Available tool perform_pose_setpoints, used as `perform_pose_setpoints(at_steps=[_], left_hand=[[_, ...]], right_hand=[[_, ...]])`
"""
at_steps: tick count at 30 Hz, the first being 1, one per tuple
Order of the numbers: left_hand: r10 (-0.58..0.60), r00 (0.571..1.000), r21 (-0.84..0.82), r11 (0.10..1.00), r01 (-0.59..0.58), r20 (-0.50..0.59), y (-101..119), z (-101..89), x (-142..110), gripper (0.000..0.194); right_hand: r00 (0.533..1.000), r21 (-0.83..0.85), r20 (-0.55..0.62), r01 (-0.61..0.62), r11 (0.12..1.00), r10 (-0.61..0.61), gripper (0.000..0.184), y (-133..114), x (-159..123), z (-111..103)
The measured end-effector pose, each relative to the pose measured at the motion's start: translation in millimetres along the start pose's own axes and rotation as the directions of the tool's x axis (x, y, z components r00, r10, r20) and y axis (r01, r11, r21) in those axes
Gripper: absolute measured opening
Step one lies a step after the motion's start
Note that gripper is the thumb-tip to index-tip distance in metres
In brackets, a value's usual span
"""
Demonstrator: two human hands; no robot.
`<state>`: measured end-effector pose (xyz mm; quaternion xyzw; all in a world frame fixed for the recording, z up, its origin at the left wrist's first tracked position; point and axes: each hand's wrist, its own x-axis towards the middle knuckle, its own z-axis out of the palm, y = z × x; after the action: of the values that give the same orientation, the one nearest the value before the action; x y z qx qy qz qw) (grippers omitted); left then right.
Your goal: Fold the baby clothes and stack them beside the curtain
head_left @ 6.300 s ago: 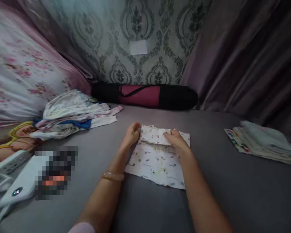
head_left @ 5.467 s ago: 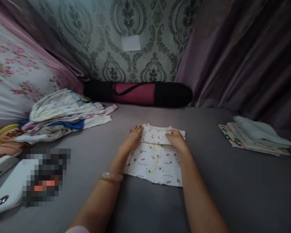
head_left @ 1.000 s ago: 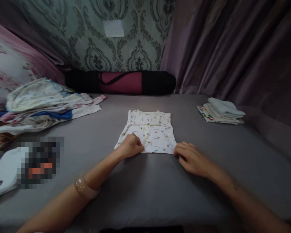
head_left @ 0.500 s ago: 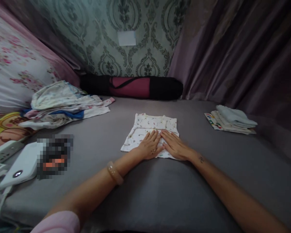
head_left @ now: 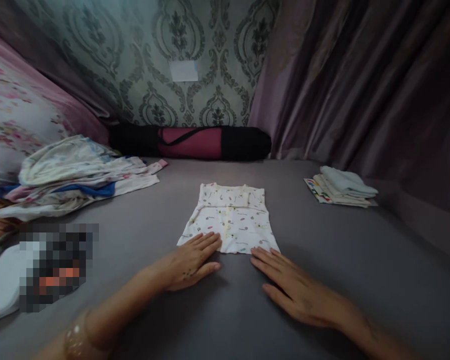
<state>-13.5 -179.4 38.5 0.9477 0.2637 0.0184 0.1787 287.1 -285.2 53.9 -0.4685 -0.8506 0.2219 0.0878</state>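
A small white printed baby shirt (head_left: 234, 225) lies flat on the grey bed sheet, its sleeves folded inward across the upper part. My left hand (head_left: 193, 260) rests palm down with fingers outstretched, the fingertips over the shirt's lower left edge. At the lower right corner, the fingertips of my right hand (head_left: 296, 285) lie on or just at the hem, fingers extended and thumb apart. Neither hand grips the cloth. A bangle circles my left wrist.
A loose heap of clothes (head_left: 75, 175) lies at left, a folded stack (head_left: 345, 187) at right. Along the wall sits a long black and maroon bag (head_left: 191, 142). A white power bank (head_left: 3, 280) and a pixelated item (head_left: 60, 270) are near left. Curtains (head_left: 322, 80) hang at right.
Both hands have slid from the middle of the shirt toward me and apart, to its lower edge. More of the shirt's front shows. The camera view has shifted slightly.
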Motion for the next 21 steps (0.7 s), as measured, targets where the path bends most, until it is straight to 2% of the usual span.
perform_pose_setpoints(at_steps=[2,5,8,11,14,18,21], left_hand=[[0.000,1.000,-0.046,0.999,-0.001,-0.028,-1.9,-9.2,-11.8,0.049],[-0.050,0.988,-0.084,0.996,0.038,-0.143,-12.7,-19.3,-26.0,0.039],[-0.099,0.959,-0.080,0.994,0.081,-0.264,-31.7,-21.6,-37.8,0.034],[-0.107,0.949,-0.055,0.994,0.095,-0.296,-49.8,-19.6,-48.1,0.033],[-0.087,0.965,-0.030,0.996,0.082,-0.248,-61.5,-16.7,-54.8,0.036],[-0.101,0.972,-0.005,0.995,0.103,-0.212,-70.3,-13.9,-53.7,0.042],[-0.124,0.964,-0.048,0.992,0.116,-0.234,-72.9,-15.0,-46.3,0.041]], right_hand=[[0.999,0.081,-0.028,-0.040,0.996,0.042,0.044,-3.5,-6.7,-6.3],[0.992,0.210,-0.050,-0.102,0.972,0.115,0.030,-2.1,-8.7,-17.9],[0.971,0.256,-0.099,-0.187,0.949,0.218,0.034,7.7,-6.2,-27.3],[0.946,0.179,-0.204,-0.215,0.960,0.250,0.029,23.1,-5.2,-29.4],[0.957,0.052,-0.245,-0.149,0.987,0.158,0.023,38.3,-6.1,-25.9],[0.967,-0.150,-0.242,-0.119,0.982,0.081,0.035,53.3,-3.1,-20.3],[0.969,-0.183,-0.242,-0.103,0.978,0.057,0.040,60.6,3.7,-15.9]])
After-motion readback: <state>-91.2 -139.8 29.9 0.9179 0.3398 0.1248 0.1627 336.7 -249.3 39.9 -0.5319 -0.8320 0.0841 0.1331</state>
